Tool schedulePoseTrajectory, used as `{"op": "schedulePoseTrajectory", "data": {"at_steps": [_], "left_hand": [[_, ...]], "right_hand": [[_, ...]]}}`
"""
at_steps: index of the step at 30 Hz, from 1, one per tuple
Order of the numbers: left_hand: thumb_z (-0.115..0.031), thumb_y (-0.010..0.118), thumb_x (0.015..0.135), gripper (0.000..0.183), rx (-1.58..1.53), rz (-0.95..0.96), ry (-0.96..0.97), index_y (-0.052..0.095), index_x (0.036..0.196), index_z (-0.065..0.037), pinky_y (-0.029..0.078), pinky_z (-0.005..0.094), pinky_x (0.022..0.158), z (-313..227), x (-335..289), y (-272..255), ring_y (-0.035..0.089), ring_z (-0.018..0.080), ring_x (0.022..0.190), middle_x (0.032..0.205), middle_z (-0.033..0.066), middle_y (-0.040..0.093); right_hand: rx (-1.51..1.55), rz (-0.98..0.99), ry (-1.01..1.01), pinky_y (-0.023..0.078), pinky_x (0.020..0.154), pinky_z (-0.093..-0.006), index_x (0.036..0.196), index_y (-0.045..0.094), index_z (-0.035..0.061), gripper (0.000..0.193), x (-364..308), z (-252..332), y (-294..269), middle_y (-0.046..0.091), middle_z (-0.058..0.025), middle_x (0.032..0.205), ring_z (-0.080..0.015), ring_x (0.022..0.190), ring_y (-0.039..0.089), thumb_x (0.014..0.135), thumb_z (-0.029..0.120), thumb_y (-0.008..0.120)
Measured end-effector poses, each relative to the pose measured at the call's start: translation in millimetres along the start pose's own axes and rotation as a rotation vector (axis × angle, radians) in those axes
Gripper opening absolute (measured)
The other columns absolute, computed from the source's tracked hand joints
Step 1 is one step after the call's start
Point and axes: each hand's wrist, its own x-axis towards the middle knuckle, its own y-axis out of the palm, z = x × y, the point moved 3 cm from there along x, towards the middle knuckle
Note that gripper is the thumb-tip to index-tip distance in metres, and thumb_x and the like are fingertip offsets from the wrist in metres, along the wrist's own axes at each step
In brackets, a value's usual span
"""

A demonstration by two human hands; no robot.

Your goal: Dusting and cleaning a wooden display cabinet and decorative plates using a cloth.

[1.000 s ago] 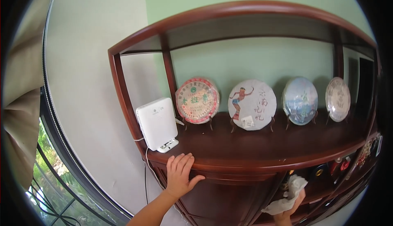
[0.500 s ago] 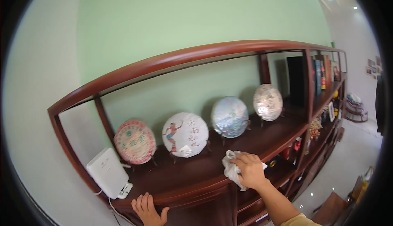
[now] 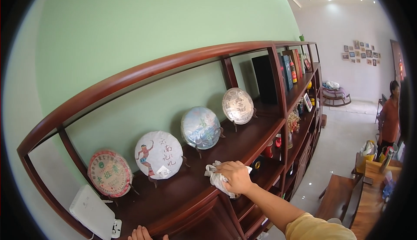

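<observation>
My right hand (image 3: 237,175) is closed on a crumpled white cloth (image 3: 217,180) and presses it on the front edge of the dark red-brown wooden shelf (image 3: 173,196). At the lower edge of the picture, the fingers of my left hand (image 3: 141,233) lie over the shelf's front edge, the rest cut off; they hold nothing. Round discs on small stands line the shelf: a red-rimmed one (image 3: 110,173), a white one with a painted figure (image 3: 159,155), a bluish one (image 3: 200,128) and a pale one (image 3: 238,105).
A white router-like box (image 3: 92,214) stands at the shelf's left end. Farther right are a black box (image 3: 265,79), books (image 3: 292,68) and other items. A wooden table (image 3: 378,192) stands at right, with a person (image 3: 389,114) behind it and a rocking chair (image 3: 336,96) beyond.
My view has swung right, so the shelf and discs sit farther left and a person has come into sight. My right hand keeps hold of the cloth; less of my left hand shows.
</observation>
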Motion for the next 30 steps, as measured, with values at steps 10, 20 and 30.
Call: {"op": "schedulePoseTrajectory", "data": {"at_steps": [10, 20, 30], "left_hand": [[-0.052, 0.052, 0.085, 0.065, -0.013, -0.064, -0.007, 0.047, 0.126, -0.002, 0.028, 0.0498, 0.099, 3.4, -1.8, 3.3, 0.045, 0.0324, 0.116, 0.125, 0.0145, 0.051], [-0.052, 0.054, 0.082, 0.065, 0.0, -0.118, -0.008, 0.048, 0.125, -0.003, 0.029, 0.05, 0.097, 0.6, 0.4, 3.5, 0.047, 0.0325, 0.113, 0.122, 0.0143, 0.054], [-0.049, 0.056, 0.083, 0.061, 0.017, -0.136, -0.026, 0.051, 0.121, -0.002, 0.03, 0.0482, 0.099, -4.0, 6.0, 3.5, 0.05, 0.0318, 0.11, 0.118, 0.0144, 0.057]], "right_hand": [[-0.039, -0.039, 0.016, 0.044, 0.072, -0.0357, 0.087, 0.068, 0.0111, 0.024, -4.7, -3.2, 9.7, 0.066, -0.0016, 0.093, -0.0204, 0.088, 0.061, 0.064, 0.018, 0.066], [-0.051, -0.079, -0.001, 0.043, 0.071, -0.0356, 0.082, 0.067, 0.0104, 0.02, -5.5, -3.7, 11.2, 0.065, -0.0021, 0.09, -0.0203, 0.085, 0.06, 0.064, 0.02, 0.066], [-0.029, -0.071, -0.009, 0.043, 0.075, -0.036, 0.086, 0.067, 0.0088, 0.028, -5.7, -6.7, 10.5, 0.065, -0.0028, 0.096, -0.0215, 0.09, 0.059, 0.06, 0.02, 0.066]]}}
